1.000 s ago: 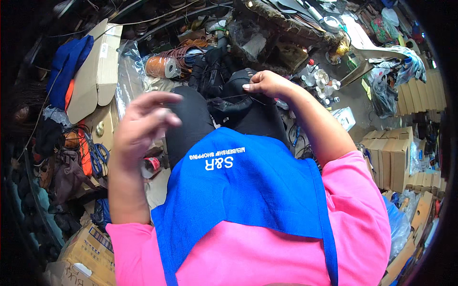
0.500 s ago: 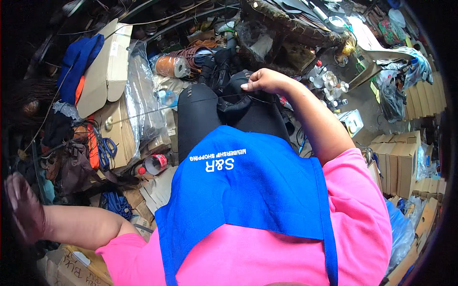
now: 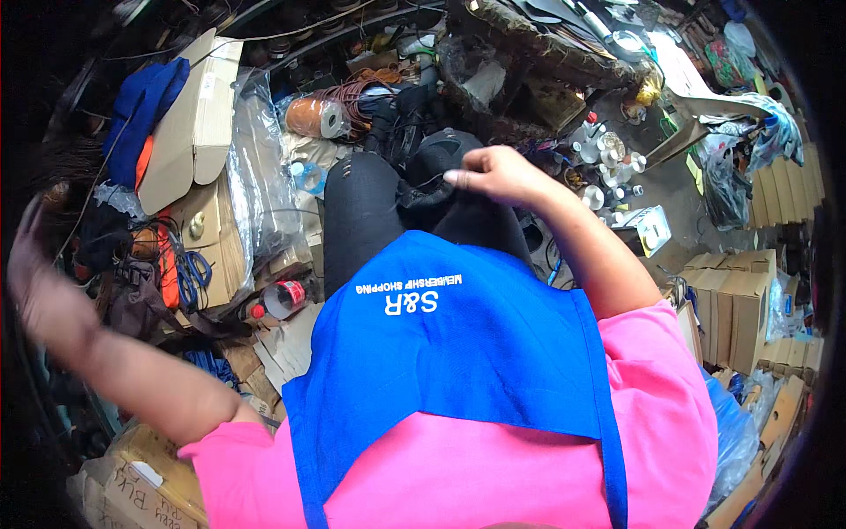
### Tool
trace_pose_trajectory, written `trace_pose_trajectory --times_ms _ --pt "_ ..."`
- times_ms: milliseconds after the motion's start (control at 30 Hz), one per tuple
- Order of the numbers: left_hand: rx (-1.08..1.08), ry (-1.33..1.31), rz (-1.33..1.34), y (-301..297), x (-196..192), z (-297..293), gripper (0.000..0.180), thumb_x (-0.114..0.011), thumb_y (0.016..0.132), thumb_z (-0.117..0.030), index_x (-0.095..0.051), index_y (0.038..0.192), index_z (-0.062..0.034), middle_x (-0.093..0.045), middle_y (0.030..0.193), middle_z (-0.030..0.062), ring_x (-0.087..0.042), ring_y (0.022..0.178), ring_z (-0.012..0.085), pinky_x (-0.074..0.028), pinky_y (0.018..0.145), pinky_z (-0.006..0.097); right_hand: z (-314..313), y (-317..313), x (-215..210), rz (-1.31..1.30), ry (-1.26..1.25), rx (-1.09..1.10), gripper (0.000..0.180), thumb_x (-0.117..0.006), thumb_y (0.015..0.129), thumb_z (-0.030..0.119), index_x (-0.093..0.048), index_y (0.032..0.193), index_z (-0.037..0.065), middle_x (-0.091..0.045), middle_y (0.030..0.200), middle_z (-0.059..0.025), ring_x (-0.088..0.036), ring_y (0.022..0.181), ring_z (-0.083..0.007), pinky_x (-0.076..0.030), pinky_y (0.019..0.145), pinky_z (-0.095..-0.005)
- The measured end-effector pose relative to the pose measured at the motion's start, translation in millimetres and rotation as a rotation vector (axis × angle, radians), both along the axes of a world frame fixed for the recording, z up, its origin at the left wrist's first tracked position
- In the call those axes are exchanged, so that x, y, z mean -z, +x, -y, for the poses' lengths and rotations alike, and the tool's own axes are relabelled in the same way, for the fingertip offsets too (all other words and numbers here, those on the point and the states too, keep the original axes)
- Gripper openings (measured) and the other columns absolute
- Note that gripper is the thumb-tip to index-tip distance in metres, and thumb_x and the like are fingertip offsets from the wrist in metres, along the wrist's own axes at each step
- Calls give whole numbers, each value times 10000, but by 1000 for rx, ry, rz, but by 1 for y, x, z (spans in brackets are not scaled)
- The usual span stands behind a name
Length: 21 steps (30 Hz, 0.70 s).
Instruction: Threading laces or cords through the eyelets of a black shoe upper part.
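Observation:
Between my knees rests a black shoe-like piece (image 3: 425, 196), its dark shape blending with my black trousers (image 3: 359, 207). My right hand (image 3: 500, 175) is just above it, with thumb and fingers pinched together. A thin dark thread seems to lead from the thumb tip toward the black piece; most of it is too faint to follow. Far out at the left edge, my left hand (image 3: 48, 282) is raised and smeared by motion, so its fingers and anything in them cannot be made out. A blue apron (image 3: 441, 353) covers my lap.
On my left lie flattened cardboard (image 3: 198, 123), clear plastic sheeting (image 3: 264, 167), blue-handled scissors (image 3: 194, 275) and a red-capped bottle (image 3: 284, 300). A thread spool (image 3: 315, 117) stands ahead. To the right are several small bottles (image 3: 608, 159) and stacked cardboard boxes (image 3: 727, 300).
My left hand has swung forward along the left edge. My right hand has shifted slightly right and down. The thread that stretched leftward across my knees no longer shows clearly.

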<state>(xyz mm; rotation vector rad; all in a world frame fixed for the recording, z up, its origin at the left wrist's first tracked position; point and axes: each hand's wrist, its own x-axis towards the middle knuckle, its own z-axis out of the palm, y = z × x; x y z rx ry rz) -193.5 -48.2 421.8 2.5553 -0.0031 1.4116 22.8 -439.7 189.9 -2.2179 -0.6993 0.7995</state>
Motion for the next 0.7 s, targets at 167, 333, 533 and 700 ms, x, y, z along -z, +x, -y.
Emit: trace_pose_trajectory --times_ms 167,333,533,700 --pt "555 -724 -549 110 143 111 174 -487 921 -102 -623 990 -19 -603 1011 69 -546 759 107 -451 726 238 12 -6 0 93 -11 -129 287 -595 845 270 -572 769 -6 -536 652 -126 -528 635 -202 -427 610 -363" --pt "704 -550 -747 151 220 174 178 -623 822 -158 -686 963 -70 -590 882 84 -575 876 204 -463 793 295 44 -18 -50 -179 277 118 178 -625 845 158 -603 790 -10 -478 667 -2 -479 672 -85 -407 621 -262" --pt "807 -753 -1106 199 251 186 200 -633 826 -127 -659 1003 -37 -636 974 48 -569 934 135 -452 838 281 35 -12 -25 235 216 55 198 -700 769 141 -702 963 100 -590 759 -71 -597 704 -165 -475 648 -286" --pt "887 -691 -1254 207 252 184 191 -651 809 -104 -657 979 -17 -649 916 41 -576 901 114 -455 832 270 19 -5 -12 413 171 -31 169 -689 741 175 -711 899 117 -634 793 -104 -634 765 -250 -504 686 -337"
